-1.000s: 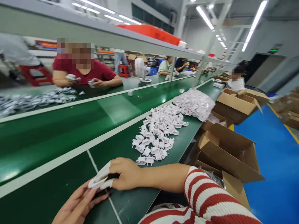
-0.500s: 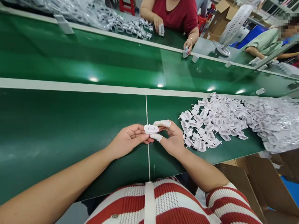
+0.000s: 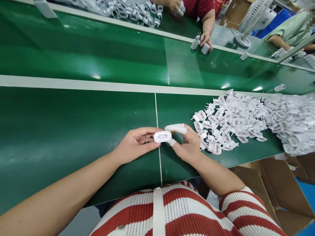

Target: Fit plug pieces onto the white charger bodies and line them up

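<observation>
A small white oval plastic plug part (image 3: pixel 162 136) is held between both my hands just above the green table (image 3: pixel 73 131). My left hand (image 3: pixel 135 144) pinches its left end with the fingers closed. My right hand (image 3: pixel 187 144) grips the right end, with white finger cots on the thumb and forefinger. A heap of the same white plug parts (image 3: pixel 228 121) lies on the table right of my right hand.
A clear bag of more white parts (image 3: pixel 292 121) lies at the far right. Open cardboard boxes (image 3: pixel 278 183) stand below the table edge on the right. Across the green conveyor belt (image 3: pixel 98 55), a person's hand (image 3: pixel 206 37) holds white parts; a white fan (image 3: pixel 251 19) stands behind.
The view swung from looking along the line down onto my hands. Both hands came together holding the white part, which has turned a little between the last two frames.
</observation>
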Demonstrator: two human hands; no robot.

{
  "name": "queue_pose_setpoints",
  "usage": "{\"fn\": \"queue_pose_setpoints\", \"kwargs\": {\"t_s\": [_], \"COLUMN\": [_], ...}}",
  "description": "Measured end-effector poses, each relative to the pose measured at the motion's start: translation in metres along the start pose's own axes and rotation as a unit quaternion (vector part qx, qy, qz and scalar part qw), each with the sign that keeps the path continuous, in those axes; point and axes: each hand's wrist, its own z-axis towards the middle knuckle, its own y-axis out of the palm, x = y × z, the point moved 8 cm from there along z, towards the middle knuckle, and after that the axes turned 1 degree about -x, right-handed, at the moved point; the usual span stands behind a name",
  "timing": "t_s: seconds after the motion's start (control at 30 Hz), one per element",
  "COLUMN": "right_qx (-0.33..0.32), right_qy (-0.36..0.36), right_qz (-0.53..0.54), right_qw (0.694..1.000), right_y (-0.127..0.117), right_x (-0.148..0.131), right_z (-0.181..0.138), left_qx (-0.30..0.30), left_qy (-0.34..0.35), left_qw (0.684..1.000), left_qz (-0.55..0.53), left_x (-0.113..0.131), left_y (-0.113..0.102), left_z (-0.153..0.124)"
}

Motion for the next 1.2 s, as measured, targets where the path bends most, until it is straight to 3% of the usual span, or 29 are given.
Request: {"fn": "queue_pose_setpoints", "kwargs": {"t_s": [0.33, 0.93, 1.1, 1.2], "right_qx": [-0.003, 0.01, 0.004, -0.004], "right_qy": [-0.074, -0.074, -0.094, -0.066], "right_qz": [-0.05, -0.065, -0.096, -0.059], "right_qw": [0.996, 0.995, 0.991, 0.996], "right_y": [0.0, 0.0, 0.001, 0.004], "right_x": [-0.013, -0.016, -0.015, -0.007], "right_z": [0.001, -0.002, -0.004, -0.005], "left_qx": [-0.013, 0.002, 0.009, 0.041], "left_qy": [0.031, 0.056, 0.09, 0.15], "left_qw": [0.999, 0.997, 0.996, 0.987], "left_qz": [-0.021, -0.059, -0.01, 0.039], "left_x": [0.003, 0.005, 0.012, 0.021], "left_y": [0.002, 0.003, 0.002, -0.002], "left_z": [-0.004, -0.004, -0.002, -0.006]}}
